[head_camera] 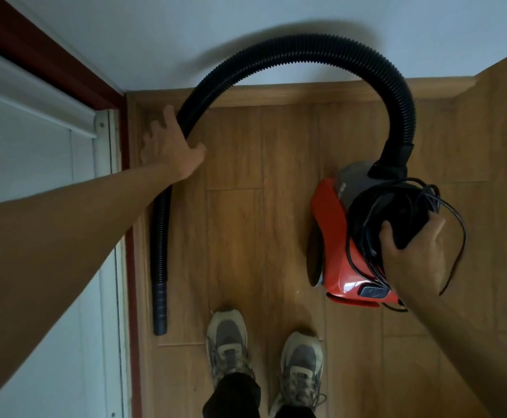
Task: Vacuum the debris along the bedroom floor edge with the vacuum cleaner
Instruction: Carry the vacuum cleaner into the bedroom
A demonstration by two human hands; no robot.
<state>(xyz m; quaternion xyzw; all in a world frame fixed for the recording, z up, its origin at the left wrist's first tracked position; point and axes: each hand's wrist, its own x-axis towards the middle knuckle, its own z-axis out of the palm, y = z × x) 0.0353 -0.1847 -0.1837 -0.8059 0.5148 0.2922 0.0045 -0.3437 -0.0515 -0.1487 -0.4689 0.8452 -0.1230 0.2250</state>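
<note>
So the red vacuum cleaner (333, 236) is held up off the wooden floor (246, 236), on the right side. The right hand (409, 254) is closed around its black handle with the loose power cord (445, 212) bunched under the fingers. The black ribbed hose (306, 52) arcs up against the pale wall (276, 13) and comes down on the left, where the left hand (170, 149) grips it, nozzle end (160, 309) right along the floor edge by the white door (35, 176). Two sneakers (228, 342) at the bottom
</note>
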